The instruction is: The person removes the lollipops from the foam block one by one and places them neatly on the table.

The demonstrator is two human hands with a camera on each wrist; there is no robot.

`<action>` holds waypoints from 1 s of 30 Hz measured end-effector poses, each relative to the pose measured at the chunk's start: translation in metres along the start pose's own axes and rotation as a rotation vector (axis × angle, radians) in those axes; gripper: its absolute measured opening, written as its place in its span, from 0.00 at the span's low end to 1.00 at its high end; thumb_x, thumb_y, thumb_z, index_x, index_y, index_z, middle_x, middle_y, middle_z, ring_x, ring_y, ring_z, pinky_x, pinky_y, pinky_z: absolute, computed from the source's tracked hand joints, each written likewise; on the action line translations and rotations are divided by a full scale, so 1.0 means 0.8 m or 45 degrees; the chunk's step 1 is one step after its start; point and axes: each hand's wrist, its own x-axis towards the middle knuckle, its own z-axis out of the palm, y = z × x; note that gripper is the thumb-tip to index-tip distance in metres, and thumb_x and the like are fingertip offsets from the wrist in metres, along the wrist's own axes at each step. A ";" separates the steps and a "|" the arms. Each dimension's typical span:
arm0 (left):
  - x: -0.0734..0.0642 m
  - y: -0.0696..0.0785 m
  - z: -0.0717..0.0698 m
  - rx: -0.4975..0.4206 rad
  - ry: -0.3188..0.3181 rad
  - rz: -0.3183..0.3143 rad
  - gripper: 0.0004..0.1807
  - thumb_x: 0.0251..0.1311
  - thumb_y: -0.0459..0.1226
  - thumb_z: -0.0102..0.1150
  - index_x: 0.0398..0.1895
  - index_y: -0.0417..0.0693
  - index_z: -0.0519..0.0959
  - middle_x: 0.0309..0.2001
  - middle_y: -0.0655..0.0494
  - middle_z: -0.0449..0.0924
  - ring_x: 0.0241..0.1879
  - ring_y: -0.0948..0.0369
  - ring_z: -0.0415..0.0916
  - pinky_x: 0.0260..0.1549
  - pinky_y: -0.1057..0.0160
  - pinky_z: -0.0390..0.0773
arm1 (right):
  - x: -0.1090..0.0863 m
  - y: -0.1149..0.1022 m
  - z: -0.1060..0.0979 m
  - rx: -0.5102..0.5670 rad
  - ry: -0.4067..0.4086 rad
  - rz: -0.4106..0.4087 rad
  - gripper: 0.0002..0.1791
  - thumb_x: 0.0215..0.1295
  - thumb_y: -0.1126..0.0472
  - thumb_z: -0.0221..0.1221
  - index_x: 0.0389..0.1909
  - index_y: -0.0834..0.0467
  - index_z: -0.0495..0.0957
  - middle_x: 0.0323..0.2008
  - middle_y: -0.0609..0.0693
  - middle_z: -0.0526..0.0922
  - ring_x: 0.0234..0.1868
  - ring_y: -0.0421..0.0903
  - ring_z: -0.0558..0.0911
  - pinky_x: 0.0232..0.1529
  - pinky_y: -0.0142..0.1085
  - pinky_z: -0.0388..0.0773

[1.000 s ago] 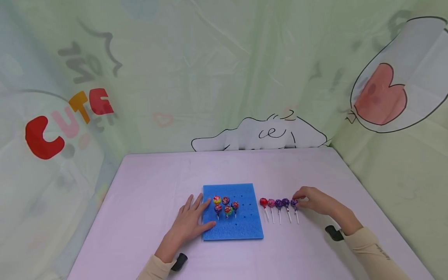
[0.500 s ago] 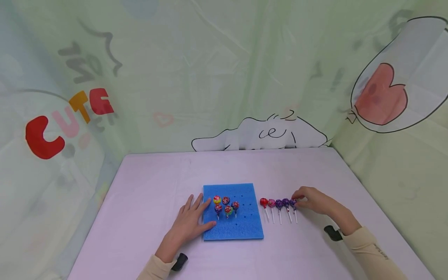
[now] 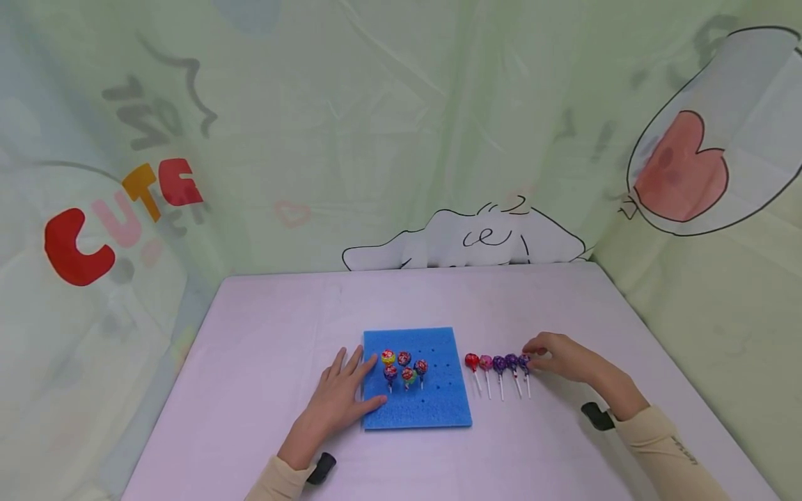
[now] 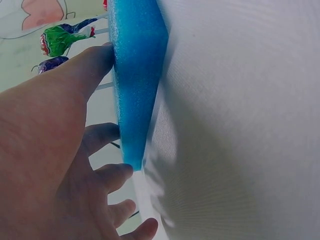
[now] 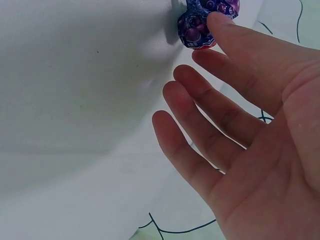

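The left hand [image 3: 337, 395] lies flat with fingers spread, thumb and forefinger resting on the left edge of the blue foam board [image 3: 410, 414], grasping nothing. Right of the board, the right hand [image 3: 567, 356] pinches the end lollipop [image 5: 192, 30] by its wrapped head, its other fingers loosely extended. Four more lollipops [image 3: 486, 364] lie between it and the board, the nearest just beside the board's right edge. Pale tabletop [image 3: 282, 327] stretches left of the board and beyond it.

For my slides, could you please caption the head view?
Left hand on a blue foam board holding upright lollipops; right hand touching the end lollipop in a row of five.
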 end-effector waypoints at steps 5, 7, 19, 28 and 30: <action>0.001 0.000 0.000 0.007 0.004 -0.002 0.44 0.61 0.65 0.57 0.77 0.59 0.62 0.80 0.47 0.51 0.80 0.38 0.41 0.71 0.31 0.54 | 0.001 -0.003 -0.001 0.004 0.001 0.005 0.20 0.66 0.60 0.65 0.53 0.70 0.79 0.47 0.59 0.85 0.47 0.55 0.82 0.48 0.52 0.81; 0.001 0.000 0.000 0.007 0.002 -0.004 0.44 0.61 0.65 0.57 0.77 0.59 0.62 0.80 0.47 0.51 0.80 0.38 0.41 0.71 0.31 0.54 | 0.002 -0.005 -0.001 0.011 0.007 0.016 0.21 0.66 0.59 0.65 0.54 0.69 0.79 0.48 0.59 0.84 0.48 0.55 0.81 0.49 0.52 0.81; 0.000 0.000 -0.001 -0.004 0.000 0.002 0.44 0.61 0.66 0.57 0.77 0.59 0.62 0.80 0.46 0.51 0.80 0.38 0.40 0.70 0.31 0.54 | 0.003 -0.026 -0.001 -0.032 0.066 0.025 0.21 0.66 0.56 0.65 0.54 0.66 0.80 0.50 0.60 0.82 0.51 0.59 0.81 0.50 0.52 0.82; -0.001 0.001 -0.002 -0.012 -0.003 0.002 0.44 0.62 0.65 0.57 0.77 0.59 0.62 0.80 0.46 0.51 0.80 0.38 0.40 0.70 0.31 0.54 | 0.006 -0.053 0.004 -0.081 0.110 -0.006 0.20 0.66 0.56 0.66 0.54 0.63 0.81 0.53 0.60 0.82 0.53 0.59 0.81 0.50 0.50 0.83; 0.000 0.001 -0.002 -0.012 -0.002 0.004 0.44 0.62 0.65 0.57 0.77 0.59 0.62 0.80 0.46 0.51 0.80 0.38 0.40 0.70 0.31 0.54 | 0.007 -0.058 0.004 -0.086 0.126 -0.016 0.20 0.66 0.56 0.65 0.54 0.63 0.81 0.53 0.60 0.82 0.53 0.59 0.81 0.50 0.50 0.83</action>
